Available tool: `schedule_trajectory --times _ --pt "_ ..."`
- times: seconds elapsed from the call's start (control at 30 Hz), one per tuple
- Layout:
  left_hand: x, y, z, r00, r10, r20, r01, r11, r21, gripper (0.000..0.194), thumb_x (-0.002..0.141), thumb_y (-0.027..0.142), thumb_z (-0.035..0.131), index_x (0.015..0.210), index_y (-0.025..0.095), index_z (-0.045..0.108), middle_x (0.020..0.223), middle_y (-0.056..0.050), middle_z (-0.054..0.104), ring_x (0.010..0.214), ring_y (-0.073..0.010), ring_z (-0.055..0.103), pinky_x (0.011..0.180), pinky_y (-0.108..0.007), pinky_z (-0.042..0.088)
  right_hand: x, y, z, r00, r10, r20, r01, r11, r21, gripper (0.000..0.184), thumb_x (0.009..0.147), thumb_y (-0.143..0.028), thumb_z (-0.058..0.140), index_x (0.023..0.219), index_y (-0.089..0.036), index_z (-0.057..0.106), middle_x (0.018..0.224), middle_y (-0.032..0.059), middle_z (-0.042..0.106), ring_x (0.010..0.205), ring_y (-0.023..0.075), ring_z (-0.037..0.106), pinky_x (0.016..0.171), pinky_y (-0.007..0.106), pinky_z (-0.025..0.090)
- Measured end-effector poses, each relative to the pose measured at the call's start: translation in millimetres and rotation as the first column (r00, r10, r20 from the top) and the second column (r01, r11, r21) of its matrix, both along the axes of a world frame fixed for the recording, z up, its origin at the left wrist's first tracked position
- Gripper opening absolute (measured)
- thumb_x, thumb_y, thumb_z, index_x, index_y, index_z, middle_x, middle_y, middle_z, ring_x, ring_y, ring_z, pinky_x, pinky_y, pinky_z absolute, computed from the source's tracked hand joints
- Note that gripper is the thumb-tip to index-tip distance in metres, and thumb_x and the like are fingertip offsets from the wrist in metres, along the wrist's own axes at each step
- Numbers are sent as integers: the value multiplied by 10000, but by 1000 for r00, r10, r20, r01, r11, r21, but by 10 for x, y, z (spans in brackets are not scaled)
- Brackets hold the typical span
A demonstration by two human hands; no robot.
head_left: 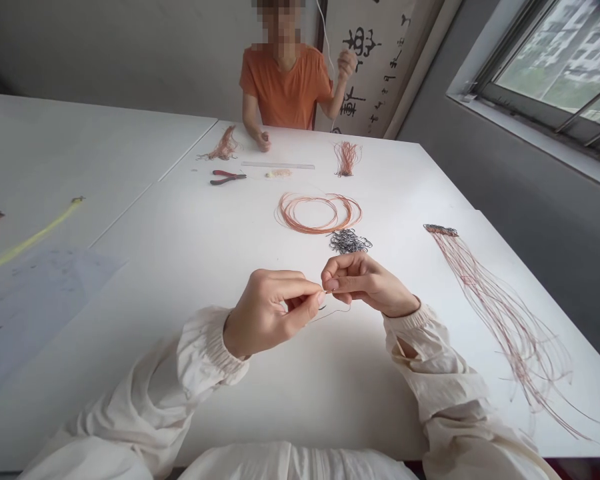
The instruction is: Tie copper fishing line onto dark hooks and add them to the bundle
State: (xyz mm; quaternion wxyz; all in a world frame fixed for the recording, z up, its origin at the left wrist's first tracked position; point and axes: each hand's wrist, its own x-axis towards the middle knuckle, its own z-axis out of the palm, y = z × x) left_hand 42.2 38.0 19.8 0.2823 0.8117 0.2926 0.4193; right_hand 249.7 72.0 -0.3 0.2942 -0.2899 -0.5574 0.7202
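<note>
**Two-handed fingertip pinch over the table**

Left hand (267, 315) and right hand (365, 283) have fingers closed, gripping a thin dark wire (333, 312) at the fingertips above the white table (300, 393), just below a tangled pile of dark wire pieces (349, 241) and a loose ring of coiled copper wire (319, 213).

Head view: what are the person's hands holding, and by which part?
The left hand and right hand pinch a thin wire near its end between fingertips.
</note>
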Motion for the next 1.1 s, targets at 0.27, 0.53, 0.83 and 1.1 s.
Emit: schedule_trajectory --times 0.27,0.53,0.83,1.1 --pt "-48 84 -51 981 188 -37 -187 982 40 204 860 148 605 679 164 696 571 9 600 477 -80 501 486 -207 421 -138 -260 89 923 -350 162 256 870 422 98 858 -255 649 825 -166 672 657 9 616 554 103 478 499 237 353" --pt "-23 76 -53 979 158 -131 -149 986 81 277 872 143 568 602 160 626 530 18 548 472 -82 459 487 -223 382 -174 -434 159 829 -524 195 208 613 762 119 869 -148 580 881 -190 690 706 17 606 570 117 463 545 266 407" --pt "19 34 -80 993 8 -115 -2 999 49 258 856 91 569 610 143 625 518 13 549 466 -77 451 464 -215 367 -59 -198 186 934 -282 218 182 903 388 96 821 -225 667 775 -146 696 660 12 622 571 105 466 541 249 369" --pt "28 26 -67 1000 -29 8 28 994 109 187 845 63 595 691 127 679 542 13 580 479 -68 476 476 -197 398 2 34 -8 1000 5 -29 -4 1000 2 45 786 -149 689 762 -116 668 606 -18 565 509 61 412 481 219 253"
